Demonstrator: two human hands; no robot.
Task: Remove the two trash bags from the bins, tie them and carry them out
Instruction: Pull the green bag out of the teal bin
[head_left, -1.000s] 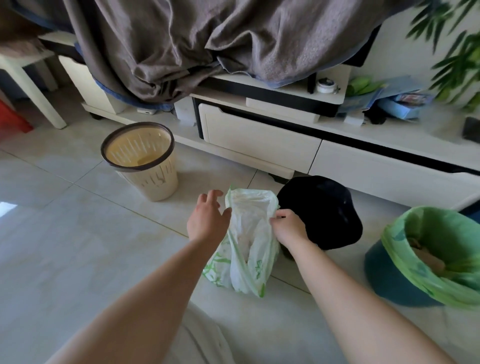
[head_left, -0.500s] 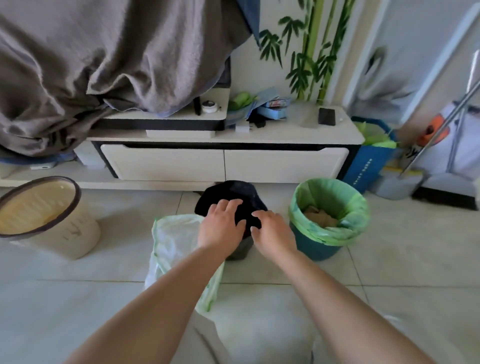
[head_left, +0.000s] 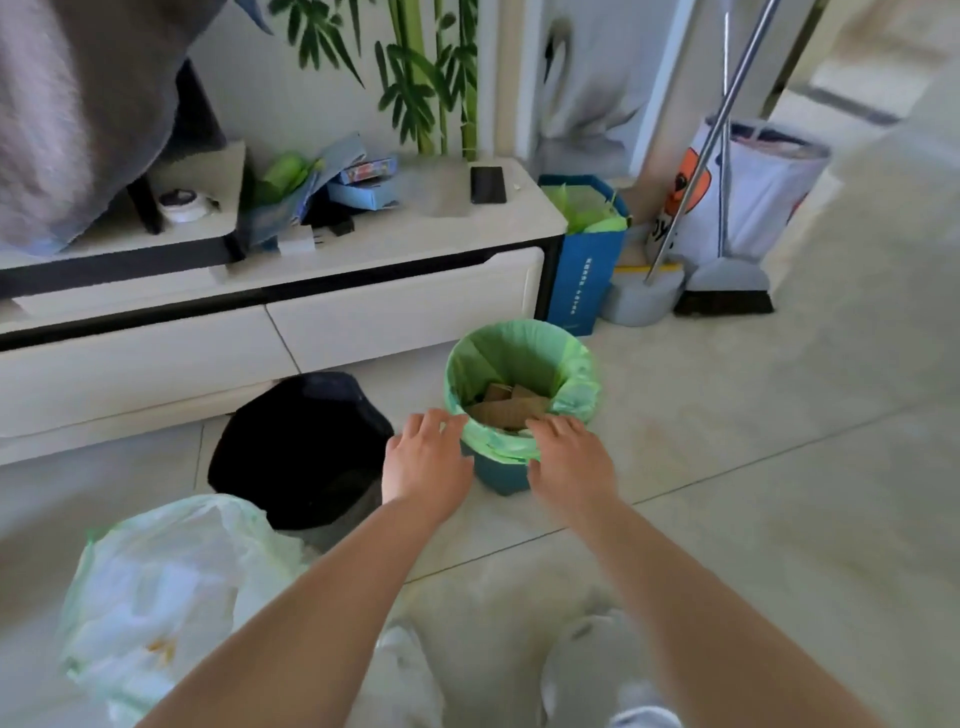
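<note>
Both hands have left the white translucent plastic trash bag with green print (head_left: 171, 582). They held its neck a second ago. It now lies free on the tiled floor (head_left: 753, 467) at the near left, slumped, and its mouth does not look knotted, though the blur makes that hard to tell. Half a second ago the hands were over the black-lined round bin (head_left: 301, 447). They have since passed it and arrived at the next one to its right.

The left hand (head_left: 423, 462) and right hand (head_left: 569, 462) are both open, with fingers spread and only lightly bent, and they grip nothing. The right fingertips (head_left: 550, 423) rest on the near folded-over rim of the pale green plastic trash bag (head_left: 519, 358). The left fingertips are at the rim's near-left side, touching or just short of it.

That green bag still lines the small round blue bin (head_left: 496, 478), which stands on the floor in front of the right end of the low white cabinet (head_left: 395, 312). Brown cardboard scraps (head_left: 511, 408) lie inside it.

This looks like the start of the second removal: the rim has to be peeled off the bin before lifting. The first bag probably still needs tying.
</note>
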